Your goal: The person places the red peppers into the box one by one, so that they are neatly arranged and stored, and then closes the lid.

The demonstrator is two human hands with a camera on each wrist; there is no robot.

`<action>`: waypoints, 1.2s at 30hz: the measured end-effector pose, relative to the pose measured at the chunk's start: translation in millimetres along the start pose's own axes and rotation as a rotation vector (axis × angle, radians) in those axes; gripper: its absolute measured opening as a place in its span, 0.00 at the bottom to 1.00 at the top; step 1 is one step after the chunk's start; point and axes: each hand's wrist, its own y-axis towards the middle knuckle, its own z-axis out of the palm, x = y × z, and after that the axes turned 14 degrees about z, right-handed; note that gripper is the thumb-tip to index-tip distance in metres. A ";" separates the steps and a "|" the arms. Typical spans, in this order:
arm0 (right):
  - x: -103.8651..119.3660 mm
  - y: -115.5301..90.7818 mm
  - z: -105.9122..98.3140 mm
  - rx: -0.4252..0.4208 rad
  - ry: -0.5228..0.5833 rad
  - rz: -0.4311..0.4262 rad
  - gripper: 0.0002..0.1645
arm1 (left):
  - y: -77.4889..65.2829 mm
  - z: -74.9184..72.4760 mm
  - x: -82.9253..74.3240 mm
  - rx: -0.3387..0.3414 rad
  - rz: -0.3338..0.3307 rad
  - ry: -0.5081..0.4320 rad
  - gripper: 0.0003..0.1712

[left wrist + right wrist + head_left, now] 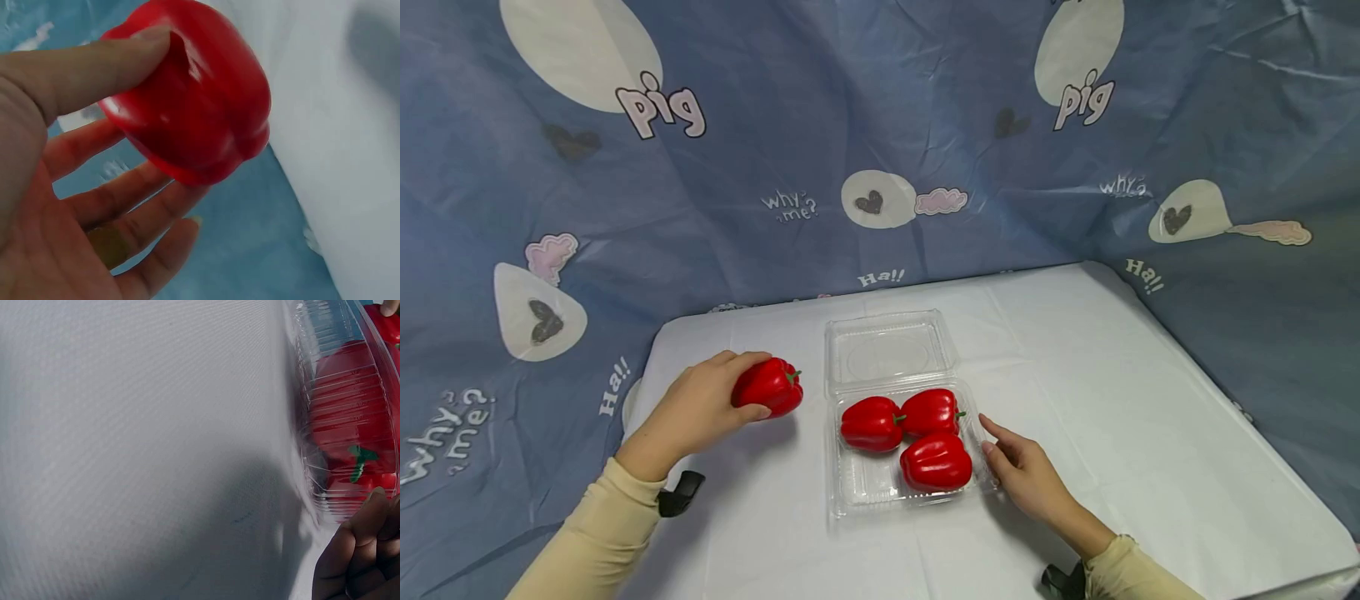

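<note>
The left hand (703, 406) grips a red bell pepper (769, 388) above the table (1075, 375), around its fat sides, likely so it won't drop. The right hand (1032, 477) pinches the clear plastic clamshell box (867, 490), maybe keeping it still. Three more peppers (936, 462) lie inside.

A makeshift, curtained-off tabletop set is showing here: blue cloth (737, 242) printed with cartoon words (640, 112) such as "pig" and "Ha!!" is hanging close behind the far edge of a table (1150, 433) and running down past its left and right edges. A plain white cover (1060, 350) is spreading over the tabletop and softening both far corners. Because the printed cloth is screening whatever lies beyond, the views are leaving it unclear whether a home, a lab or a studio is surrounding it.
</note>
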 end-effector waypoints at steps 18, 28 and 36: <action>3.4 -2.8 -0.5 0.004 0.005 -0.016 0.28 | 21.9 19.3 -83.0 0.099 0.224 0.016 0.37; 6.3 -1.7 2.1 -0.022 -0.021 0.007 0.26 | 25.3 41.1 -97.1 0.172 0.258 -0.045 0.38; 6.1 -2.1 2.6 -0.026 -0.027 0.010 0.26 | 26.5 59.4 -100.2 0.214 0.288 -0.035 0.39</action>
